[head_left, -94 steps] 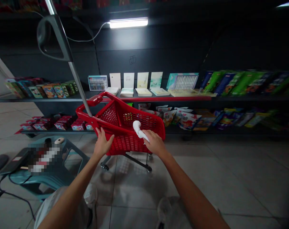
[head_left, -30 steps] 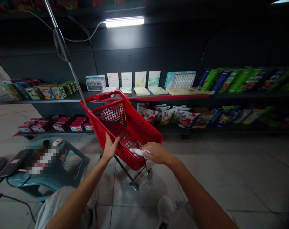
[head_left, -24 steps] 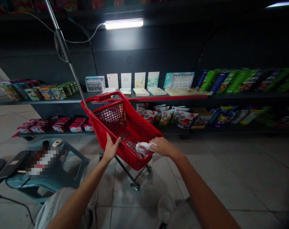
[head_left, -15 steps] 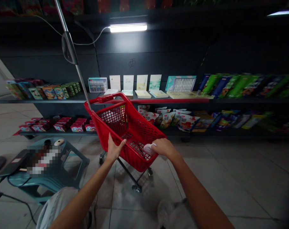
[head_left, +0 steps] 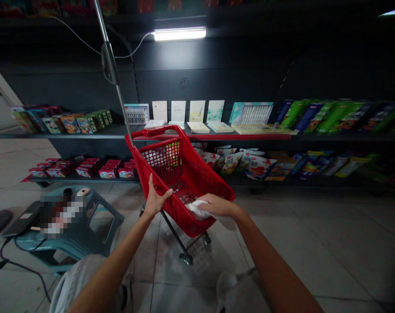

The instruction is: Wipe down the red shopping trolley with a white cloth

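A small red plastic shopping cart on wheels stands tilted towards me on the tiled floor, its metal pole rising at the upper left. My left hand grips the cart's near left rim. My right hand is closed on a white cloth and presses it against the near right rim of the basket. The inside of the basket looks empty.
A blue plastic stool with small items on it stands at the left, with a black cable on the floor. Dark shelves with cards, snack bags and boxes line the back. My knees and shoe show at the bottom.
The cart has tipped from side-on to open towards me and drifted right. My right hand with the cloth moved from the outer side wall to the near right rim.
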Available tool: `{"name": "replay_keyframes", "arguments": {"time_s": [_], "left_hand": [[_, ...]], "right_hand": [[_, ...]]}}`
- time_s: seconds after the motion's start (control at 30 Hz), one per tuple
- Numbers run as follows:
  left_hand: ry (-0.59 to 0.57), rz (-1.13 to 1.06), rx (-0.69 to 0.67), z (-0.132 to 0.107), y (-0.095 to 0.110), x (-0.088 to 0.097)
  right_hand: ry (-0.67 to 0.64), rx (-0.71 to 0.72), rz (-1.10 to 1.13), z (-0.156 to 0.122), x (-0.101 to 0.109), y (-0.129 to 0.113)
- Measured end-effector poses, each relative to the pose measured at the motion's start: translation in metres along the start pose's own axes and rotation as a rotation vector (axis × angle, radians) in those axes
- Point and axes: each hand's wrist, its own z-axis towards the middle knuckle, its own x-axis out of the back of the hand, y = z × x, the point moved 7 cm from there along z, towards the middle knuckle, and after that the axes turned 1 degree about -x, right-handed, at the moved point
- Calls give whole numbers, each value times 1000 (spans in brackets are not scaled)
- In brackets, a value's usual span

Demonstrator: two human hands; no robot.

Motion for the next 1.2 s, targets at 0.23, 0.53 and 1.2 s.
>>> {"name": "replay_keyframes", "arguments": {"time_s": [0.23, 0.53, 1.2], "left_hand": [[-43, -3, 7, 2, 1, -7], [65, 167, 6, -12, 8, -21], [178, 173, 32, -23, 16, -19]], "right_hand": [[1056, -170, -246, -64, 90, 58], [1299, -454, -281, -98, 89, 126], [1073, -568, 380, -84, 10, 159]]}}
